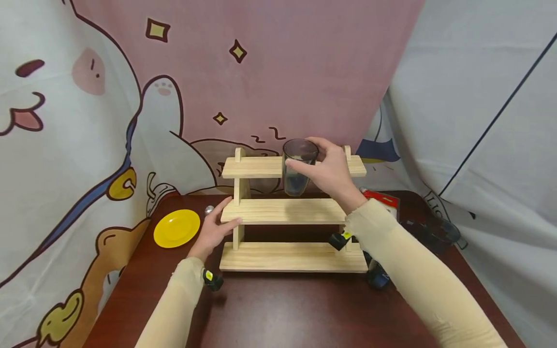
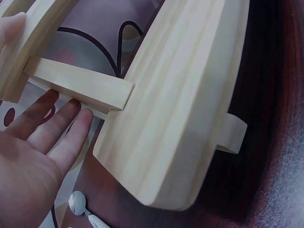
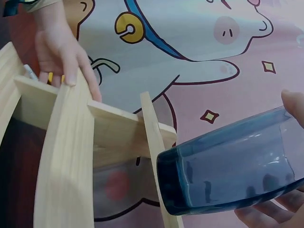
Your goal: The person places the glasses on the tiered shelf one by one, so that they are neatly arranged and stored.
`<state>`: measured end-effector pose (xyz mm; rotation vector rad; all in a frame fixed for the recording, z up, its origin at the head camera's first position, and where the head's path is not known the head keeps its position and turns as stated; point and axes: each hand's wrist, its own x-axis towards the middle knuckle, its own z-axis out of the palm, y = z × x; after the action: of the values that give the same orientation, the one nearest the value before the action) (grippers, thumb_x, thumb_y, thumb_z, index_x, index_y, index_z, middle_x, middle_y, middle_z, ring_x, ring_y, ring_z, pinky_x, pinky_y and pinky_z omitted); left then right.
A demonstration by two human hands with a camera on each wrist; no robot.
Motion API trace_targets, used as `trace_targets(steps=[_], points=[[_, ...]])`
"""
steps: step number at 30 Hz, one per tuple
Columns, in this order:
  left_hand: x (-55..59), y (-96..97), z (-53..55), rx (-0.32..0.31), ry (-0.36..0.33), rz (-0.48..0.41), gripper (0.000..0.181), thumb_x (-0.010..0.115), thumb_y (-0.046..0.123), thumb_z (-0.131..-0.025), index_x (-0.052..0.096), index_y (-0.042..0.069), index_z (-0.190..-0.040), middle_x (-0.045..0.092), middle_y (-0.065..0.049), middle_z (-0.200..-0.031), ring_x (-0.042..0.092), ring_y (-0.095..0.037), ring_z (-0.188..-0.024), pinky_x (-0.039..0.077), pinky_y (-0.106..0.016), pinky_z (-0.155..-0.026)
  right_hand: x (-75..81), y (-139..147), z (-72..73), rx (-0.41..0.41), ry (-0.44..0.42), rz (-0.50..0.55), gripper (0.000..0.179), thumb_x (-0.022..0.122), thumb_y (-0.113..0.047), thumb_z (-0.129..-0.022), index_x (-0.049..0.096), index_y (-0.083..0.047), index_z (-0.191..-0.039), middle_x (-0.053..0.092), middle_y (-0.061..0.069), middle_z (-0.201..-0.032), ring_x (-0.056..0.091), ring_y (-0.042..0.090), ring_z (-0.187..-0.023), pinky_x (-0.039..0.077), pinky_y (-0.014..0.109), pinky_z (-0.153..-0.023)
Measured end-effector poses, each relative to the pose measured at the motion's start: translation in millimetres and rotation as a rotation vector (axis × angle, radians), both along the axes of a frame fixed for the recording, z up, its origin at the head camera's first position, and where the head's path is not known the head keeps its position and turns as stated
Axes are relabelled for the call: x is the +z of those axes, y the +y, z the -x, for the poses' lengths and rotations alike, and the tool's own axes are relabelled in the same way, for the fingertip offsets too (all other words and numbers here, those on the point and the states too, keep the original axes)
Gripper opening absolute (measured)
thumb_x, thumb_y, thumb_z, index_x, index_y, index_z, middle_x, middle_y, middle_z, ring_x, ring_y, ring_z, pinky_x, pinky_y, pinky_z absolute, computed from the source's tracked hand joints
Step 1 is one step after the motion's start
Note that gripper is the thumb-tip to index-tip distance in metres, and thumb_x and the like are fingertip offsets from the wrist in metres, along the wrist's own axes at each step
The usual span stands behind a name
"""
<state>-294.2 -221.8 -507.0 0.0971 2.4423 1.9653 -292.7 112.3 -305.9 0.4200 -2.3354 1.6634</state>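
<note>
A three-tier wooden shelf rack (image 1: 283,258) stands on the dark table. My left hand (image 1: 213,233) holds the left end of its middle shelf, thumb on the front edge. In the left wrist view, several fingers of the left hand (image 2: 47,137) reach along the wooden side upright (image 2: 78,83). My right hand (image 1: 332,171) grips a translucent blue drinking glass (image 1: 297,182) by its upper part, thumb on the near side. The glass is upright with its mouth up, in front of the top shelf. In the right wrist view, the glass base (image 3: 171,185) overlaps the top shelf.
A yellow plate (image 1: 177,228) lies left of the rack, with a spoon (image 1: 209,210) between them. To the right are a red-and-white package (image 1: 385,199), a dark clear container (image 1: 441,231) and a dark blue item (image 1: 377,275) partly behind the right sleeve. A printed cloth (image 1: 304,72) hangs behind.
</note>
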Motion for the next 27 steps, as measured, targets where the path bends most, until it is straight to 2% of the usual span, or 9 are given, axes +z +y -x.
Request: trace_targets(steps=[5,11,18,22,27], points=[[-4.1,-1.7,-1.0,0.011,0.008,-0.005,0.084,0.086,0.037,-0.090,0.042,0.036,-0.162,0.048,-0.010,-0.159,0.066,-0.036,-0.121,0.059,-0.053,-0.095,2.2,-16.6,13.7,-0.044,-0.007,-0.001,0.082,0.089,-0.057,-0.078,0.060,-0.020,-0.145,0.066,-0.002,-0.128,0.066,0.015,-0.106,0.058,0.039,-0.088],[-3.5,-2.6,-1.3,0.017,0.015,0.004,0.085,0.086,0.038,-0.090,0.042,0.035,-0.162,0.048,-0.009,-0.159,0.067,-0.035,-0.119,0.059,-0.053,-0.095,-0.3,-32.0,27.1,-0.084,0.018,-0.001,0.077,0.089,-0.057,-0.078,0.063,-0.021,-0.140,0.068,-0.003,-0.121,0.065,0.015,-0.100,0.058,0.037,-0.082],[-1.9,-1.8,-0.7,0.012,-0.009,-0.005,0.083,0.084,0.033,-0.092,0.040,0.034,-0.163,0.047,-0.010,-0.160,0.066,-0.035,-0.121,0.058,-0.053,-0.097,0.3,-45.9,39.4,-0.092,0.018,-0.036,0.087,0.087,-0.055,-0.081,0.053,-0.015,-0.150,0.065,0.006,-0.134,0.063,0.020,-0.113,0.058,0.042,-0.092],[2.2,0.4,-1.5,0.003,-0.033,-0.010,0.084,0.083,0.028,-0.094,0.038,0.033,-0.164,0.045,-0.012,-0.162,0.065,-0.034,-0.122,0.058,-0.053,-0.097,1.6,-49.8,45.6,-0.089,-0.013,-0.049,0.088,0.086,-0.057,-0.081,0.052,-0.015,-0.151,0.065,0.005,-0.134,0.064,0.019,-0.113,0.058,0.041,-0.093],[12.2,3.2,-3.0,-0.004,-0.061,-0.005,0.085,0.083,0.023,-0.094,0.037,0.026,-0.165,0.044,-0.015,-0.162,0.066,-0.036,-0.120,0.058,-0.053,-0.097,3.8,-55.3,53.5,-0.079,-0.026,-0.055,0.090,0.086,-0.057,-0.082,0.052,-0.012,-0.151,0.065,0.009,-0.135,0.064,0.022,-0.115,0.056,0.042,-0.096]])
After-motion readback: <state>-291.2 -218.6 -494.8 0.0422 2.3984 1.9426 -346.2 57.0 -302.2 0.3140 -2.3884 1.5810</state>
